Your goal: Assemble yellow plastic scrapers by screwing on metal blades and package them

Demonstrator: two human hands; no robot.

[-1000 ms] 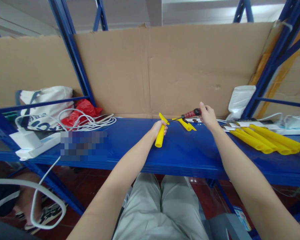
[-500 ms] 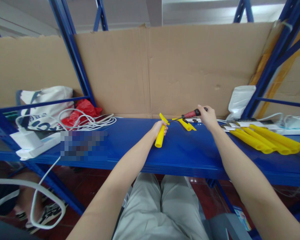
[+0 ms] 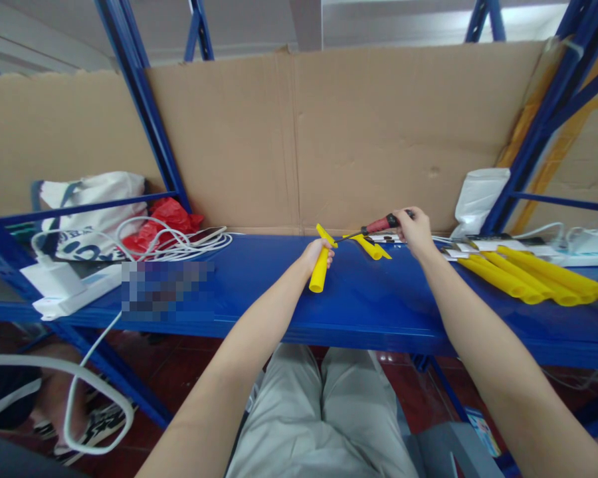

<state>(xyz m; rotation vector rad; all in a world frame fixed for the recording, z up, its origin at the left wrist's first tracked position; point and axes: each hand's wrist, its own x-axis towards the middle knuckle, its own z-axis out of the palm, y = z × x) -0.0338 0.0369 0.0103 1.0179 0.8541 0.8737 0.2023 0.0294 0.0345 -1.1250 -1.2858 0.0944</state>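
Observation:
My left hand is closed around a yellow tube-shaped piece with a crosspiece at its far end. The piece is tilted over the blue shelf. My right hand grips the end of a screwdriver with a red and black handle. Its dark shaft points left, and the tip meets the yellow piece near my left fingers; whether a screw sits there is too small to tell. Between my hands, farther back, lies another yellow piece of similar shape.
Several yellow tubes lie on the blue shelf at the right. A white pouch leans by the post. Coiled white cable, a red bag and a power strip occupy the left. Cardboard closes the back.
My right hand has shifted very slightly and its fingers have changed position a little on the screwdriver handle. My left hand keeps the yellow piece in nearly the same place.

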